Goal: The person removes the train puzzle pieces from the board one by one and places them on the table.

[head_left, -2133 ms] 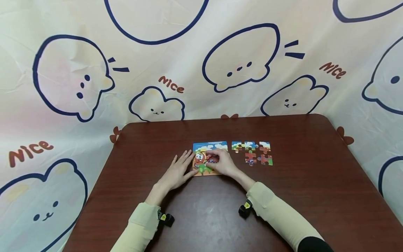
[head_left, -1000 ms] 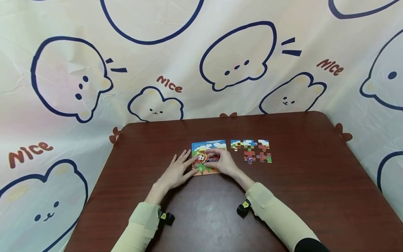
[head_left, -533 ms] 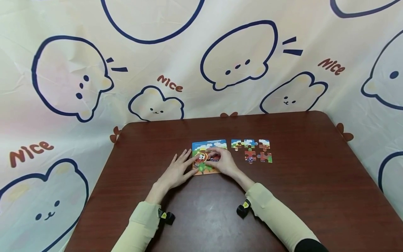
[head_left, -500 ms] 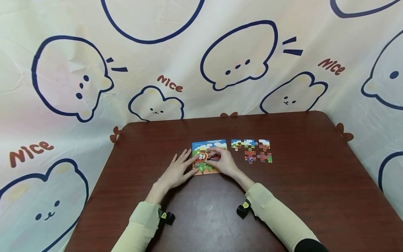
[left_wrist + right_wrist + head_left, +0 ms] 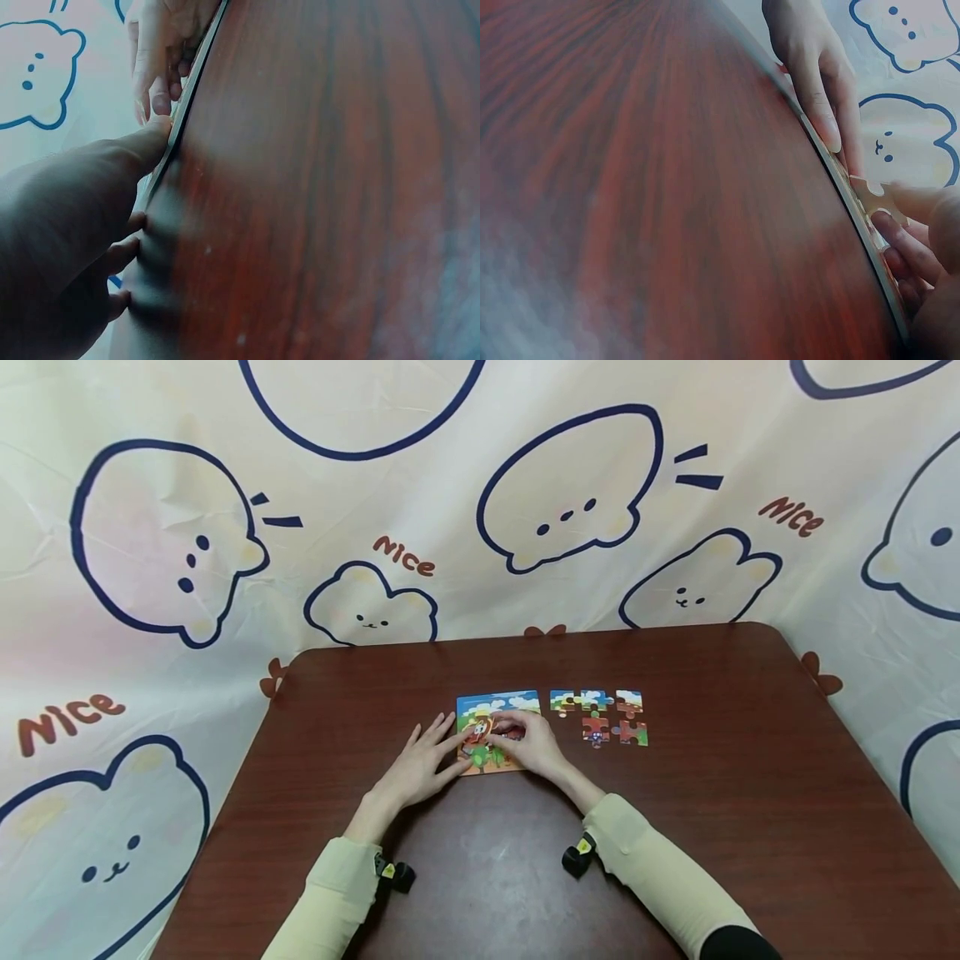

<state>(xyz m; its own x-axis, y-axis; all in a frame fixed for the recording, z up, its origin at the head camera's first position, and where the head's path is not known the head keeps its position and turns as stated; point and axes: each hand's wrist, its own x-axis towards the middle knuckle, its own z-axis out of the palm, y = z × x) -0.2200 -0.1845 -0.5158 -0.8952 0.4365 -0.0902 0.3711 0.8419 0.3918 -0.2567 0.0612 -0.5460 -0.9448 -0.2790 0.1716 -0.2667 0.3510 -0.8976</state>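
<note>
A small jigsaw puzzle (image 5: 510,700) with a cartoon animal, sky and grass lies flat on the brown table. My left hand (image 5: 415,767) rests at its left side with fingers spread, the thumb at the lower left corner and the index fingertip on the picture. Over the right part of the puzzle, my right hand (image 5: 531,746) pinches a puzzle piece (image 5: 871,195) between thumb and fingers. In the right wrist view that piece stands tilted up from the board, its pale back showing. My right hand hides part of the picture beneath it.
Several loose puzzle pieces lie right of the board: a sky piece (image 5: 562,701), another sky piece (image 5: 594,701), a cloud piece (image 5: 628,700), a red piece (image 5: 596,728) and a red-green piece (image 5: 632,732). A patterned cloth (image 5: 450,510) hangs behind the table (image 5: 712,827).
My left index finger has moved from the board's left edge inward onto the picture. My right hand stays over the same part of the puzzle. The loose pieces have not moved.
</note>
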